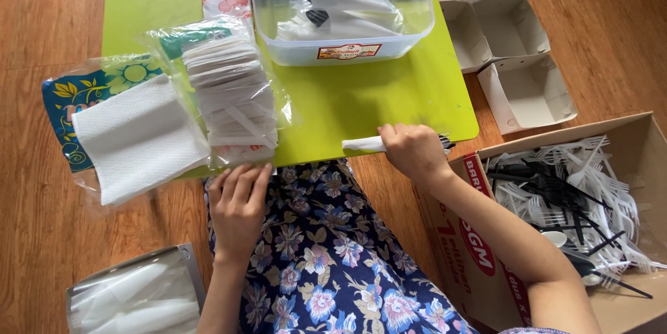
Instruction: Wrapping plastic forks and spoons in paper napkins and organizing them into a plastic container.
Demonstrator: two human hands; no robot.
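My right hand (415, 151) rests at the near edge of a small green table (361, 98), closed around a white napkin-wrapped roll (363, 143) with dark cutlery tips (445, 141) poking out to its right. At that same near edge, further left, my left hand (238, 203) lies with fingers flat and touches the bottom of a clear bag of small white paper packets (233, 94). A stack of white paper napkins (135, 138) in a flowered wrapper lies further left.
A clear plastic tub (340, 7) with wrapped bundles stands at the table's far side. A cardboard box (577, 209) of white and black plastic forks and spoons sits on the right. Open white paper boxes (511, 56) lie beyond. A metal tray (135, 292) of wrapped rolls is near left.
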